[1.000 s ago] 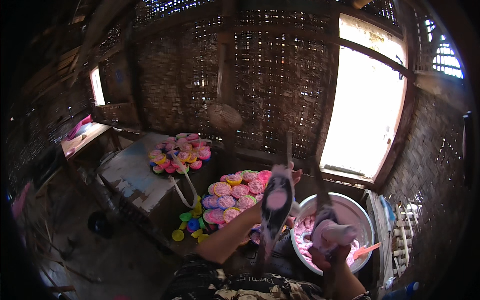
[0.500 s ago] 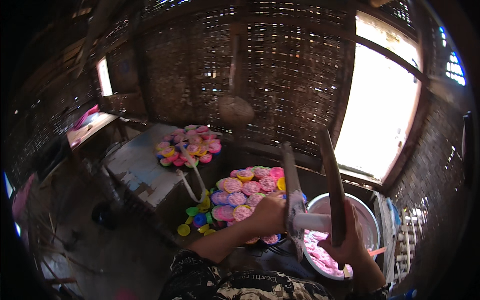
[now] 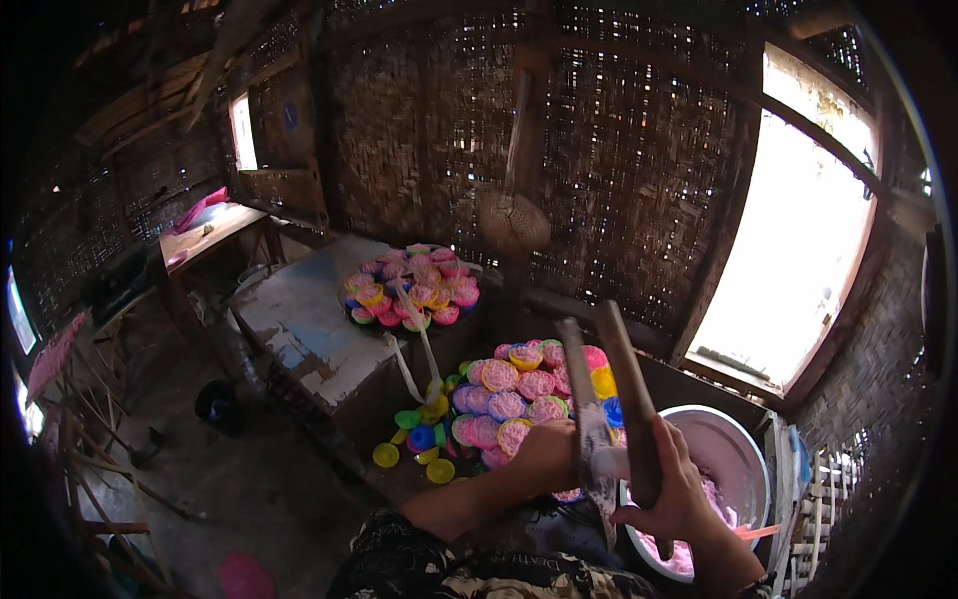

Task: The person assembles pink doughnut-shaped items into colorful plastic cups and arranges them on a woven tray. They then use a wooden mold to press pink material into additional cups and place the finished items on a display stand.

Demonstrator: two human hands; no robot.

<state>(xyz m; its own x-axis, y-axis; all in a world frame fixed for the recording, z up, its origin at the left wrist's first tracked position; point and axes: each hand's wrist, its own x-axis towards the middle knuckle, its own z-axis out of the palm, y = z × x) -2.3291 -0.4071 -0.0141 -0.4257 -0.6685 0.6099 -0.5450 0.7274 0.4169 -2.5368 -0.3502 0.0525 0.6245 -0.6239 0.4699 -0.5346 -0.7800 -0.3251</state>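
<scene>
Item: wooden left board (image 3: 589,439) and right board (image 3: 634,414), white cylinder (image 3: 610,462) between, at the left rim of the basin (image 3: 762,474). My right hand (image 3: 685,489): wrapped around the right board. My left hand (image 3: 550,454): at the left board, fingers hidden, closure I cannot tell. Pink-filled cups (image 3: 507,404): left of the basin.

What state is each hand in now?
Left hand: against left board, fingers hidden; grip can't be told.
Right hand: holding right board.

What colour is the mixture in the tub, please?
The mixture is pink, showing best in the head view.
</scene>
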